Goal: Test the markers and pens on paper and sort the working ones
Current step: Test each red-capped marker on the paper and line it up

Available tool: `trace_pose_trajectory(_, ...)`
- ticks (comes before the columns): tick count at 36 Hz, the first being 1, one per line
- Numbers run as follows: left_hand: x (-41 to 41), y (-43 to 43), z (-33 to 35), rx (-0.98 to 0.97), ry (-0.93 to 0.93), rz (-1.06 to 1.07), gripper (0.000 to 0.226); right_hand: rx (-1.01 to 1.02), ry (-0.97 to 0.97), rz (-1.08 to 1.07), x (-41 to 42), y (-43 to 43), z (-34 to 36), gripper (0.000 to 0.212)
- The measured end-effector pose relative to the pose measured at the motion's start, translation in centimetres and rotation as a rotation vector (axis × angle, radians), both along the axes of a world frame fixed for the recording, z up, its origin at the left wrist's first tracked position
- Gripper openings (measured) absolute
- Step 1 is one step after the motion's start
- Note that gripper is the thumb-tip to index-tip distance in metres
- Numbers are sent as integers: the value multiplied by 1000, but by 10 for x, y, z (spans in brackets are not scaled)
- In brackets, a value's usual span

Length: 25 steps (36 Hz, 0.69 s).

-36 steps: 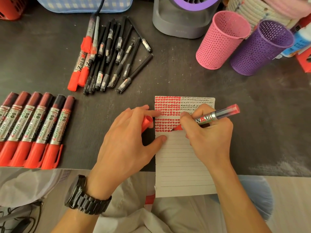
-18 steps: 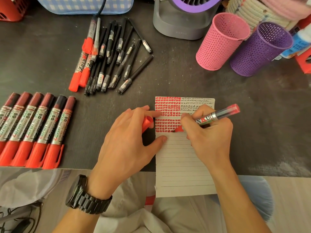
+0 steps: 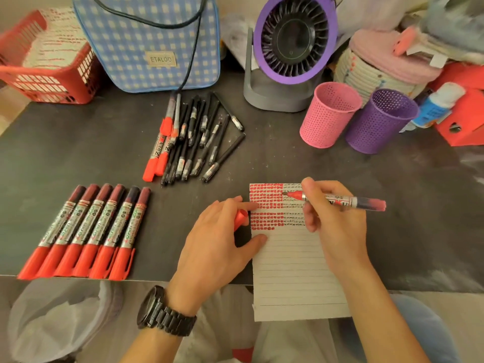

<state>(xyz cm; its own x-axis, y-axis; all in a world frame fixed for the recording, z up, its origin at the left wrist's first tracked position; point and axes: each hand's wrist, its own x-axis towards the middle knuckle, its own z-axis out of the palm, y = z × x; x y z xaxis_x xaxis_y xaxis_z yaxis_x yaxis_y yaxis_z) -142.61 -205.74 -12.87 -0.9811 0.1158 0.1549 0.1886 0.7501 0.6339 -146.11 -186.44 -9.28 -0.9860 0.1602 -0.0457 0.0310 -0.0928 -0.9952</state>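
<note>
My right hand point(image 3: 331, 218) grips an uncapped red marker point(image 3: 340, 200), lying nearly level with its tip pointing left above the lined paper point(image 3: 293, 271). Rows of red and black test marks fill the paper's top. My left hand point(image 3: 214, 244) holds the marker's red cap point(image 3: 240, 217) under its fingers while thumb and fingertip press the paper's left edge. Several red markers point(image 3: 86, 231) lie in a neat row at the left. A loose pile of black pens point(image 3: 201, 142) with two red markers point(image 3: 157, 153) sits further back.
A pink mesh cup point(image 3: 327, 116) and a purple mesh cup point(image 3: 377, 121) stand at the back right. Behind are a purple desk fan point(image 3: 290, 48), a blue checked bag point(image 3: 146, 40) and a red basket point(image 3: 44, 74). The paper overhangs the table's front edge.
My right hand has lifted the marker off the lower red rows and swung it level, the tip now up near the top of the paper. My left hand stays put.
</note>
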Motion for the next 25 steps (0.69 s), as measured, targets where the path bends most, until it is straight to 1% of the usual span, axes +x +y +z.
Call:
trace_pose_trajectory(2,2,-1,0,33,-2,-5,37,-60,-19,11,4,0,7,25)
trace_pose_trajectory(4,4,-3,3,118,-23,-2,32,-186,-60,38,11,2,13,24)
trace_pose_trajectory(7,8,-6,10,266,-16,63,23,-356,-106,116,24,5,18,37)
trace_pose_trajectory(9,15,-9,16,353,-24,89,26,-418,-131,165,35,5,20,40)
trace_pose_trajectory(11,28,-12,22,456,-39,80,27,-436,-153,188,45,2,21,41)
trace_pose_trajectory(13,43,-17,25,509,-48,86,27,-445,-178,170,55,-3,20,37)
trace_pose_trajectory(15,59,-23,25,522,-73,100,26,-463,-209,149,65,-8,18,28)
trace_pose_trajectory(18,78,-33,23,493,-110,129,22,-459,-247,149,78,-18,14,22)
trace_pose_trajectory(22,96,-42,18,543,-127,165,35,-429,-266,172,92,-29,8,21)
trace_pose_trajectory(25,104,-43,15,629,-112,208,32,-414,-283,190,100,-33,4,21)
